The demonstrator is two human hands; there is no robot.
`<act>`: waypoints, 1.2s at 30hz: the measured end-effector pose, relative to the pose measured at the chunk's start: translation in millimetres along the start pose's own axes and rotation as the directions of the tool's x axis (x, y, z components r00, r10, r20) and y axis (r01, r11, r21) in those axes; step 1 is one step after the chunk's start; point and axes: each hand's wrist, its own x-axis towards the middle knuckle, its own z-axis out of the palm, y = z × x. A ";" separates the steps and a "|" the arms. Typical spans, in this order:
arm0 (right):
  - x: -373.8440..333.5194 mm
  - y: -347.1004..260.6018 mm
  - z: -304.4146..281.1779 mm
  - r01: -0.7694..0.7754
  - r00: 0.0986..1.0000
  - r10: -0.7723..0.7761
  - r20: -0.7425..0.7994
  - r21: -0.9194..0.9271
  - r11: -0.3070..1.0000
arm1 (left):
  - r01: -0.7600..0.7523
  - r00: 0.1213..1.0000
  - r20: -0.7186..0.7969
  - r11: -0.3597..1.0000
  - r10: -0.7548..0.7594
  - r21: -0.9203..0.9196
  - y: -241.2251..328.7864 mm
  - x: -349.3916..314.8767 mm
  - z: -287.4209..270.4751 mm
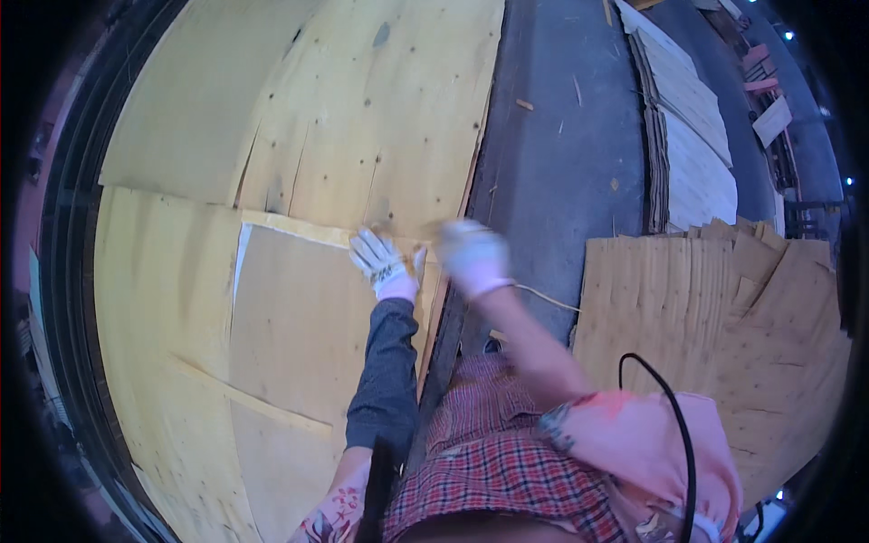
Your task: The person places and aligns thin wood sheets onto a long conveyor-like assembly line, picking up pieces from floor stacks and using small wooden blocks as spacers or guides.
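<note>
My left hand (385, 261), in a white work glove with a grey sleeve above it, lies flat with its fingers stretched out. It presses on a narrow pale wood strip (303, 228) that runs across the wood veneer sheets (299, 308). Just to its right, at the edge of the sheets, is my right hand (472, 256), also in a white glove. Motion smears its fingers, so I cannot make out whether it holds anything. Another thin veneer strip (258, 398) lies loose on the sheet nearer to me. A white gap shows beside the left end of the first strip.
Larger veneer sheets (380, 100) with knots and cracks spread beyond my hands. To the right lie a stack of brown veneer sheets (652, 317) and a paler stack (692, 145) farther off. Wood scraps (525, 105) dot the grey floor (557, 172). A black cable (681, 416) loops by my right arm.
</note>
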 end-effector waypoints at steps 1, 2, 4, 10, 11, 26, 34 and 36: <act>-6.5 75.6 10.9 -0.209 0.935 0.320 -0.154 0.490 0.846 | -0.061 0.995 -0.086 0.972 0.043 -0.225 15.7 -0.5 -31.0; -27.7 89.1 -13.2 -0.419 0.871 0.491 -0.019 0.494 0.762 | -0.024 0.997 -0.082 0.981 0.008 -0.191 10.0 0.3 -32.3; -61.4 170.8 21.4 -0.647 0.720 0.693 0.041 0.398 0.650 | -0.026 0.999 -0.045 0.985 0.018 -0.173 30.8 12.2 -51.6; -62.8 34.1 -33.2 -0.367 0.930 0.298 0.216 0.613 0.700 | 0.337 0.937 0.237 0.487 -0.256 -0.806 -73.1 20.0 -97.0; -65.5 14.1 -30.3 -0.266 0.964 0.197 0.179 0.649 0.712 | 0.345 0.865 0.415 -0.268 -0.283 -0.900 -100.8 6.1 -102.0; -359.2 -97.3 134.9 0.440 0.008 -0.558 0.830 0.498 0.747 | -0.132 0.427 0.568 -0.670 -0.703 -0.730 7.5 -560.8 -113.3; -524.1 -122.0 162.9 0.326 -0.645 -0.244 0.725 0.549 0.770 | -0.284 0.151 0.581 -0.598 -0.800 -0.749 35.7 -723.2 -93.9; -568.1 -128.8 190.8 0.343 -0.635 -0.272 0.723 0.579 0.740 | -0.326 0.116 0.549 -0.554 -0.828 -0.766 14.7 -763.9 -86.3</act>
